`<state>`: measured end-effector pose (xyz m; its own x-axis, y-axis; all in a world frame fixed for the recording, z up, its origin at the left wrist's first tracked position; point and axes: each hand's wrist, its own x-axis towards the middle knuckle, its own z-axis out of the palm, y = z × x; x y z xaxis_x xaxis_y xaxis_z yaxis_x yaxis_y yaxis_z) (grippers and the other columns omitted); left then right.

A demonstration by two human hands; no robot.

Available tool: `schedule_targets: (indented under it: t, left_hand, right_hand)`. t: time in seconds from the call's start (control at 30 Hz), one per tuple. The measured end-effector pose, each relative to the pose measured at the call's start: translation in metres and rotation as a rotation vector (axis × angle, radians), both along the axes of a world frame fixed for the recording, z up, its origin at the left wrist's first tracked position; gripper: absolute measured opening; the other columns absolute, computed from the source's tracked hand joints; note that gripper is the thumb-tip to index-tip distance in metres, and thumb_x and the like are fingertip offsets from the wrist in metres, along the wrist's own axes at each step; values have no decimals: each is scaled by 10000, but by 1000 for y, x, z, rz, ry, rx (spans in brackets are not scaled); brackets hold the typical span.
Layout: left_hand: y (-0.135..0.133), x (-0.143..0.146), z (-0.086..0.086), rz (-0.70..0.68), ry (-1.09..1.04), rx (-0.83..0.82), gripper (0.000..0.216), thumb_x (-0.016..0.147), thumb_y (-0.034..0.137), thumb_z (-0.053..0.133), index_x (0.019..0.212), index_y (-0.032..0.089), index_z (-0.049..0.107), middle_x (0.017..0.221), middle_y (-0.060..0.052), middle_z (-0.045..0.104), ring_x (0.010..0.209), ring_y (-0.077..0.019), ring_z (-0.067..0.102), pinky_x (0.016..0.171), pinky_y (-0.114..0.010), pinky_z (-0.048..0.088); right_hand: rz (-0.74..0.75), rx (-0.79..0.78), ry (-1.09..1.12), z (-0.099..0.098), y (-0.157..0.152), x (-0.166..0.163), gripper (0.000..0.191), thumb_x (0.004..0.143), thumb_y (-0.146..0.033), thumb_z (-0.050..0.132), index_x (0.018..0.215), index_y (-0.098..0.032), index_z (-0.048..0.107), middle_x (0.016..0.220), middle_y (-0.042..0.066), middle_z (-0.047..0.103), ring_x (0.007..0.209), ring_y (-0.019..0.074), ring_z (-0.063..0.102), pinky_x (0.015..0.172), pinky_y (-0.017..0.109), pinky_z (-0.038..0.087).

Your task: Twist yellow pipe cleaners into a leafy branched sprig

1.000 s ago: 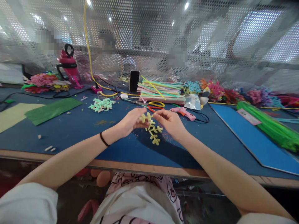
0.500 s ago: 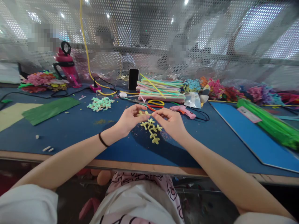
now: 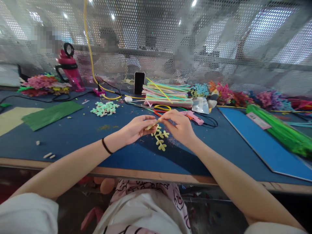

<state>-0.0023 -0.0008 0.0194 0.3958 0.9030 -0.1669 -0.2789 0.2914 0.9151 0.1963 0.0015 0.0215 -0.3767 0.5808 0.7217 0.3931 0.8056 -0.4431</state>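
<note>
My left hand (image 3: 140, 129) is closed, with thumb and fingers pinching a short yellow pipe cleaner (image 3: 151, 125). My right hand (image 3: 179, 126) pinches the far end of the same piece between thumb and forefinger. Just below the hands, several small yellow pipe-cleaner flowers (image 3: 160, 142) lie on the blue tabletop; the left fingers partly cover them. A pink glue gun (image 3: 195, 117) rests behind my right hand. Beyond my left hand sits a pile of mint-green pipe-cleaner shapes (image 3: 104, 108).
A stack of pastel pipe cleaners (image 3: 168, 94) and an upright phone (image 3: 139, 83) stand by the mesh screen. Left are a pink bottle (image 3: 70, 73) and green sheet (image 3: 52, 114). A blue board (image 3: 265, 143) and bagged green pipe cleaners (image 3: 280, 130) lie right.
My left hand has turned and dropped slightly, and the yellow piece now tilts down into it. The right fingers have risen a little. The yellow flowers on the table stay put.
</note>
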Motion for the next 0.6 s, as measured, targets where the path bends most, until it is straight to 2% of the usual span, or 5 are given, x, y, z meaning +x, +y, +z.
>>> schedule_targets:
  t: [0.17,0.37,0.43,0.5,0.6]
  left_hand:
    - [2,-4,-8,134,291,560,481,759,239,769,1159,164,513,752,14,672,647,-96,616,654,-221,496]
    - [-1,-14,-9,195,715,1153,253,864,218,641,1114,242,613,896,3,719,868,-131,661,833,-244,476]
    - [-3,-13,-8,196,715,1144,275,861,260,654,1132,243,612,912,-6,718,883,-142,662,856,-255,481]
    - [-4,-10,-6,208,609,981,388,840,353,686,1189,228,572,921,-24,714,837,-149,669,827,-268,509]
    - [-2,-6,0,132,296,418,430,889,522,573,1144,176,543,866,-66,716,726,-165,692,725,-295,565]
  right_hand:
    - [-56,-139,16,0,-1,-3,123,877,-271,642,838,-199,733,859,55,715,828,195,631,791,338,482]
    - [-62,-808,166,-8,3,-3,259,745,-425,730,793,-172,757,757,53,704,650,158,574,619,303,439]
    - [-36,-871,202,-9,4,-2,286,723,-450,742,774,-168,748,742,46,690,629,146,558,609,299,433]
    - [-37,-746,184,-8,4,-2,297,765,-465,712,793,-170,733,757,42,685,655,152,568,632,305,442]
    - [-46,-327,82,-1,3,0,223,872,-395,640,847,-183,707,854,56,694,799,187,612,751,334,474]
